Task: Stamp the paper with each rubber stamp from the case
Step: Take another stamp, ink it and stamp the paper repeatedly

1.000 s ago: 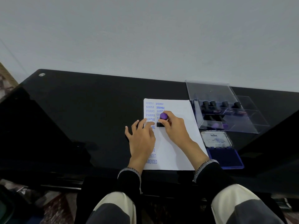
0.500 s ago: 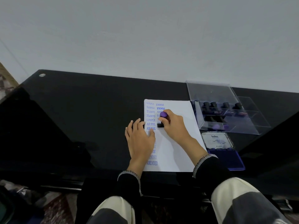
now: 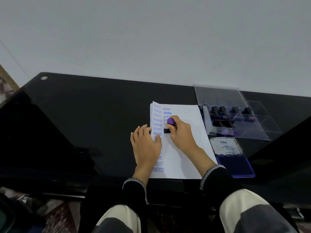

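A white sheet of paper lies on a glossy black table, its left side filled with blue imprints: a column reading SAMPLE several times, then AIR MAIL twice, and AMENDED near the bottom edge, with a second column beginning FRAGILE beside it. The right hand has its fingers curled round a rubber stamp with a purple knob on top and a black base, the base pressed flat on the paper in the second column, just right of the AIR MAIL marks. The left hand lies flat with fingers straight and slightly spread, resting on the left edge of the paper and partly on the table, its thumb touching the sheet below AIR MAIL. To the right of the paper stands a clear plastic case with its lid raised, holding several more dark-handled stamps in compartments. Just nearer the person than the case sits an open ink pad, its blue pad exposed and its labelled lid folded back toward the case
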Motion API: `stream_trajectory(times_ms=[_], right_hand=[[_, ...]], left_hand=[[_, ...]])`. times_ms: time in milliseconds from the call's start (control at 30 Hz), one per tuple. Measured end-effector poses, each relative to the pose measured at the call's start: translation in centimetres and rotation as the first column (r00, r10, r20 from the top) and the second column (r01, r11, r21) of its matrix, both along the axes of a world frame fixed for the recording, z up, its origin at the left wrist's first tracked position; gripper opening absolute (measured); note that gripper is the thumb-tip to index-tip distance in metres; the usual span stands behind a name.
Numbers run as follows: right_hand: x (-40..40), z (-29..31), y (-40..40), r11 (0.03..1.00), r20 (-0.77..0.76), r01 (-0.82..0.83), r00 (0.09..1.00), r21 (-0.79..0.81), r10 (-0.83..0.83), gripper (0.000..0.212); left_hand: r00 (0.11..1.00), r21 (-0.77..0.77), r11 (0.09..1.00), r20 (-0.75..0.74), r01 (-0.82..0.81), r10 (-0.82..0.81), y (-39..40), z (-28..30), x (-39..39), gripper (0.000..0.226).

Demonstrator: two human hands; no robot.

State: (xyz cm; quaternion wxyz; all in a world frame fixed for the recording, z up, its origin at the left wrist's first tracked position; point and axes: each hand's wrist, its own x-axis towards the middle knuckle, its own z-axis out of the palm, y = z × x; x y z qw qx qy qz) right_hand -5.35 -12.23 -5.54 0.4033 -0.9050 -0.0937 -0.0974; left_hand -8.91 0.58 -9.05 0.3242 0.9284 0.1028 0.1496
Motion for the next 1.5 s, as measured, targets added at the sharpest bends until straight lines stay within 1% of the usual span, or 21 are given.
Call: stream_trajectory(times_ms=[267, 600, 700, 800, 1000, 1267, 1500], right_hand=[[1.1, 0.5, 0.1, 1.000, -0.045, 0.011, 0.999, 0.009, -0.011, 0.022], [-1.3, -1.3, 0.4, 0.997, 0.105, 0.031, 0.994, 0.069, -0.038, 0.024], [-1.7, -1.9, 0.3, 0.997, 0.117, 0.034, 0.992, 0.074, -0.043, 0.027], [-1.6, -1.7, 0.3, 0.996, 0.127, 0.024, 0.991, 0.081, -0.034, 0.025], [-0.2, -0.8, 0.3, 0.996, 0.066, 0.016, 0.998, 0.088, -0.022, 0.023], [-0.6, -1.3, 0.5, 0.989, 0.103, 0.037, 0.993, 0.141, -0.052, 0.018], [-0.5, -1.6, 0.5, 0.998, 0.106, 0.017, 0.994, 0.065, -0.024, 0.021]], left_hand=[[1.000, 0.010, 1.000, 0.027, 0.010, -0.010, 0.1, -0.2, -0.1, 0.035], [1.000, 0.017, 1.000, 0.024, 0.002, -0.003, 0.0, -0.1, 0.0, 0.036], [0.999, 0.013, 1.000, 0.033, 0.000, -0.001, 0.0, -0.2, 0.0, 0.035], [1.000, 0.011, 1.000, 0.030, 0.000, 0.000, -0.1, -0.2, 0.0, 0.036], [1.000, 0.010, 1.000, 0.025, -0.002, 0.002, 0.0, -0.2, 0.0, 0.035], [1.000, 0.023, 1.000, 0.031, -0.007, 0.007, -0.1, -0.2, 0.1, 0.034], [0.999, 0.019, 1.000, 0.035, -0.008, 0.007, -0.2, -0.1, 0.0, 0.035]])
